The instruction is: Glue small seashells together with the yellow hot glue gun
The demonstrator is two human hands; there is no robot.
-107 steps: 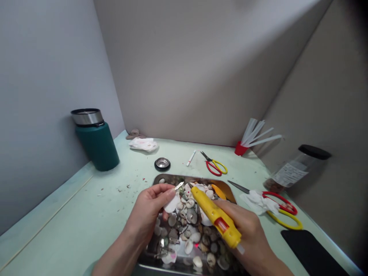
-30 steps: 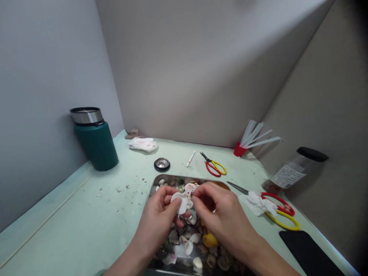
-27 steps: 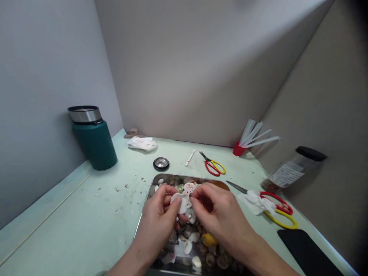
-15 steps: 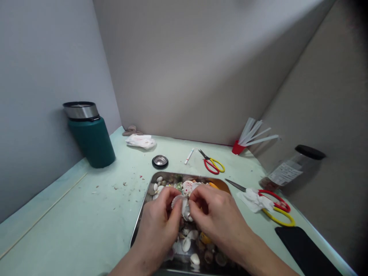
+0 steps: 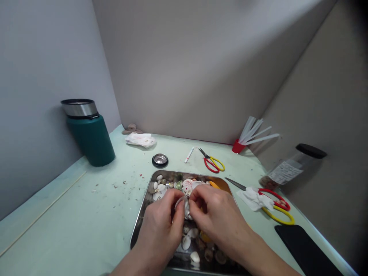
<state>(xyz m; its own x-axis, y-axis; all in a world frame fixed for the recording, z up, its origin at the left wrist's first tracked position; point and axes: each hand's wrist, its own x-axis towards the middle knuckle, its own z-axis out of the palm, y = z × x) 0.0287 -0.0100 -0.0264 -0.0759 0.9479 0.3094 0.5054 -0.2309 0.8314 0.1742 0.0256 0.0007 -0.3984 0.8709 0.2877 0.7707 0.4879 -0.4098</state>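
white shell (image 5: 179, 200), head view: held on edge above the metal tray (image 5: 143, 207), in the left hand's (image 5: 161, 222) narrow grip. right hand (image 5: 215, 211) pinched close; its hold cannot be told. slip risked if it is squeezed unevenly on so thin an edge. long axis seemingly aimed away, rightward; facing obscured by fingers.

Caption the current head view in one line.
Left hand and right hand meet over a rectangular silver metal tray of assorted seashells, pinching a small pale piece.
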